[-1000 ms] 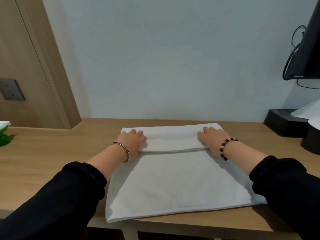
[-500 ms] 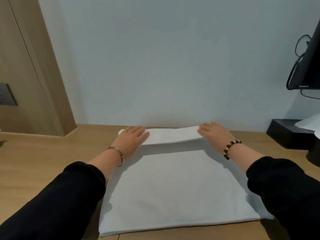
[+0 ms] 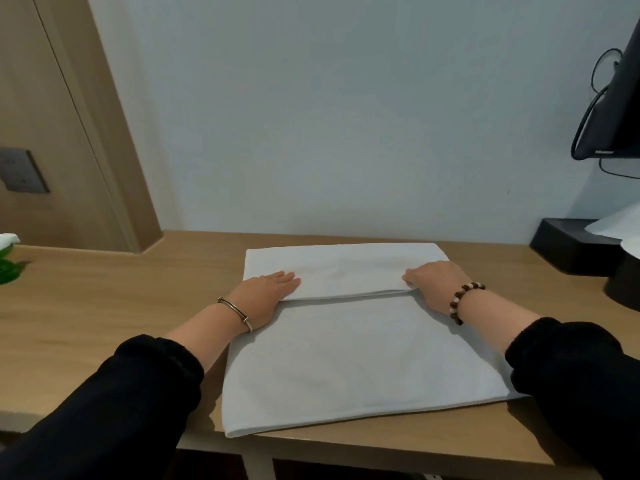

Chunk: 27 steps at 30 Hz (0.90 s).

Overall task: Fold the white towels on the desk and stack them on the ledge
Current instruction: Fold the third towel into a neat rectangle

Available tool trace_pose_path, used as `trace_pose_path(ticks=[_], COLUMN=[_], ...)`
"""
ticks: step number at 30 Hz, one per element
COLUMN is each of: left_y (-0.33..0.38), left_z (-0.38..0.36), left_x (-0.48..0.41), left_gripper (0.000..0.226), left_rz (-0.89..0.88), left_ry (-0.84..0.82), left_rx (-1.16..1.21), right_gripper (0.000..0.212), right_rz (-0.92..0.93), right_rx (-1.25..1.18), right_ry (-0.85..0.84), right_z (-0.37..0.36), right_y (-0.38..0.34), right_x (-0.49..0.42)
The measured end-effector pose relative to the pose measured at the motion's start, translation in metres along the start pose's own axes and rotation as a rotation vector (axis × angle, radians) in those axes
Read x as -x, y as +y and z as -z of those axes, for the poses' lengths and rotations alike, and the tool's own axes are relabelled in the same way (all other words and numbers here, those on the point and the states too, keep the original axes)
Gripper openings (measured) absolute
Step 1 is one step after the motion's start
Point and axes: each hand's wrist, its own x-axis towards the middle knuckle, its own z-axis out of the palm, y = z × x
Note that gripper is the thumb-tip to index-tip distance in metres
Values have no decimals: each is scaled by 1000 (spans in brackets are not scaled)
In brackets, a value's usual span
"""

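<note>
The soft, limp towel (image 3: 346, 362) should lift easily by its flap corners, where the left hand (image 3: 268, 296) and right hand (image 3: 438, 284) press flat, grips unclenched.

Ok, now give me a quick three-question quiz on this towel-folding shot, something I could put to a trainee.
1. True or false: the white towel lies on the desk with its far part folded over toward the person.
2. Which wrist wears the beaded bracelet? A) left B) right C) neither
3. Fill in: the left hand and right hand each rest on one end of the towel's folded ___.

Key: 1 true; 2 B; 3 flap.
</note>
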Motion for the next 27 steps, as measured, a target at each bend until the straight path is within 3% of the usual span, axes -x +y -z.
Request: trace_pose_path(ticks=[4, 6, 10, 12, 14, 15, 17, 18, 20, 22, 25, 27], left_y=[12, 18, 34, 38, 31, 26, 10, 0, -17, -23, -26, -26], left_z=[-2, -4, 0, 4, 12, 19, 31, 34, 36, 37, 38, 39], left_x=[12, 18, 29, 33, 37, 39, 39, 36, 28, 16, -2, -11], left_gripper=[61, 59, 56, 54, 43, 34, 22, 23, 19, 14, 14, 15], left_rz=[-12, -38, -86, -89, -12, 91, 345, 495, 739, 860, 903, 916], left_ry=[22, 63, 126, 107, 75, 111, 334, 457, 503, 399, 249, 254], left_rx=[-45, -58, -103, -75, 169, 449, 1062, 1200, 1326, 1494, 1524, 1529], right_gripper=[13, 14, 36, 51, 59, 60, 62, 62, 63, 63, 62, 62], right_rz=[-86, -113, -129, -126, -139, -145, -147, -149, -153, -151, -144, -144], right_rx=[82, 111, -283, -445, -493, -505, -504, -500, -492, -477, -472, -472], right_ry=[-185, -220, 111, 52, -43, -45, -14, -8, -3, 9, 23, 26], right_z=[28, 42, 53, 43, 22, 12, 2, 1, 1, -1, -3, -5], right_y=[-16, -31, -76, -99, -111, -112, -109, -108, -108, -110, -108, -108], right_x=[2, 1, -27, -39, -44, -46, -50, -52, -53, -53, -54, -55])
